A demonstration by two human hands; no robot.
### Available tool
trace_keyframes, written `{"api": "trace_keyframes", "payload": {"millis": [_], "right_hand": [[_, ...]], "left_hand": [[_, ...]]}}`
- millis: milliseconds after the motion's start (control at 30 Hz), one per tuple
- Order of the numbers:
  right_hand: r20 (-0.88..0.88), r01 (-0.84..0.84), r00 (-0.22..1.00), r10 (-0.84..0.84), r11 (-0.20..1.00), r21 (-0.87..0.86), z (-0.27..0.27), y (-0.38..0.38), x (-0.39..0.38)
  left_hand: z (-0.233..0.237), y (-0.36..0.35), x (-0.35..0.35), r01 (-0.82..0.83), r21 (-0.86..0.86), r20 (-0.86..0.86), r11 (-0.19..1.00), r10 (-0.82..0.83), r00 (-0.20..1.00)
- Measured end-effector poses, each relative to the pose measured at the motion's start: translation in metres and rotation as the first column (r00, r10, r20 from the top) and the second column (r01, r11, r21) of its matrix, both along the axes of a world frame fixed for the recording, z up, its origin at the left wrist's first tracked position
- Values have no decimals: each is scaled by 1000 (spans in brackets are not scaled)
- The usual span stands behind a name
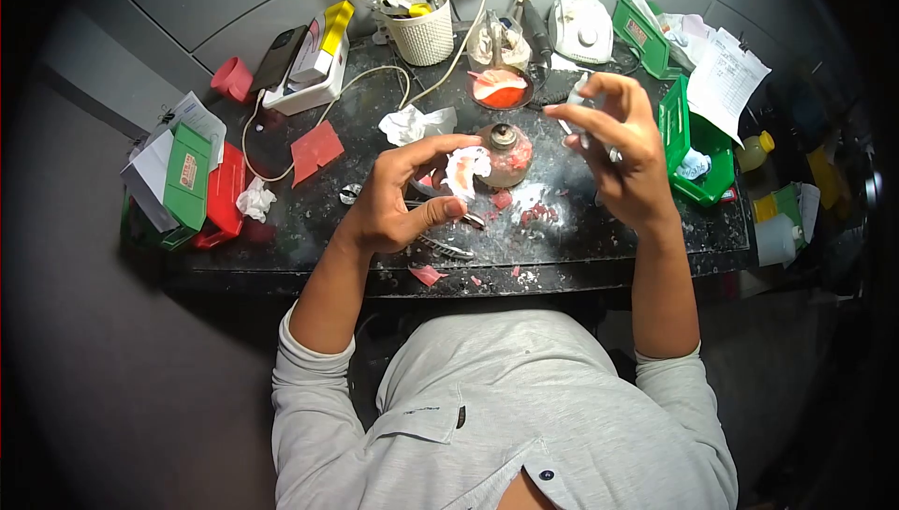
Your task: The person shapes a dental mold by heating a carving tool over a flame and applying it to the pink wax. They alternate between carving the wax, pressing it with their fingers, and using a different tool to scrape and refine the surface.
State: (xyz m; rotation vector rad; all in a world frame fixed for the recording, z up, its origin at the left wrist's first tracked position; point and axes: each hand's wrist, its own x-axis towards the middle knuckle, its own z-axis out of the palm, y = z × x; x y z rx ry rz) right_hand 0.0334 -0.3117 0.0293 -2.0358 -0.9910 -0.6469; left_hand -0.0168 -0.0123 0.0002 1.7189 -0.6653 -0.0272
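Note:
My left hand (398, 193) grips a small pink-and-white arch that looks like a denture (464, 173) between thumb and fingers, above the desk's front half. Raised to the right, my right hand (623, 140) has its fingers curled round a slim whitish, partly see-through item (578, 98); its kind is not clear. Between the hands stands a glass spirit burner (506, 156) with a metal neck. Behind it is a round pan (502, 88) with red and pink wax in it. A metal instrument (445, 246) lies below my left hand.
Pink wax scraps (429, 274) litter the black desk (599, 252). Green boxes (698, 168) stand at right, more green and red boxes (190, 173) at left. At the back are a white tool cup (421, 32), a white device (581, 28), a handpiece (536, 28) and cables.

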Motion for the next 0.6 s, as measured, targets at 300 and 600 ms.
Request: {"api": "trace_keyframes", "payload": {"millis": [300, 600], "right_hand": [[-150, -40, 975, 165, 791, 610, -2, -7, 8], [-281, -10, 933, 223, 799, 601, -5, -4, 5]], "left_hand": [[1, 2, 0, -83, 14, 13, 996, 82, 997], [2, 1, 0, -71, -5, -12, 997, 71, 997]]}}
